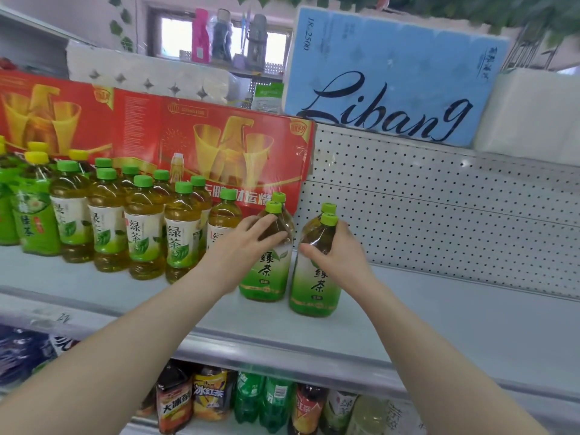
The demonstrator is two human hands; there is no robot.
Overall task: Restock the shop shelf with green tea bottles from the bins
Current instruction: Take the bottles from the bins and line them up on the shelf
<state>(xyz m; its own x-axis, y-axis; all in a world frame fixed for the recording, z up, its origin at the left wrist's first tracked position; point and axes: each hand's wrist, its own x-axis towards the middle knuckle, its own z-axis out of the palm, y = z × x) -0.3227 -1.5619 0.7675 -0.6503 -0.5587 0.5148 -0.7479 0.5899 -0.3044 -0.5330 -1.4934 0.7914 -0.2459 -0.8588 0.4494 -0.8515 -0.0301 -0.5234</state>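
Shelf: a pale grey metal shop shelf (pixel 439 309) with a white pegboard back (pixel 439 208), and a red cardboard drinks carton (pixel 188 127) standing behind the stock.
Stock: smaller green-capped tea bottles (pixel 144 227) stand upright in rows on the left.
Left: the left hand (pixel 248 243) curls over the shoulder of a large green-labelled plastic tea bottle (pixel 266 277), upright on the shelf.
Right: the right hand (pixel 339 249) grips a second large tea bottle (pixel 315 290) just below its cap. It stands just beside the first, nearer the front edge.
Behind: two more green caps (pixel 328 208) peek out close behind the held pair.
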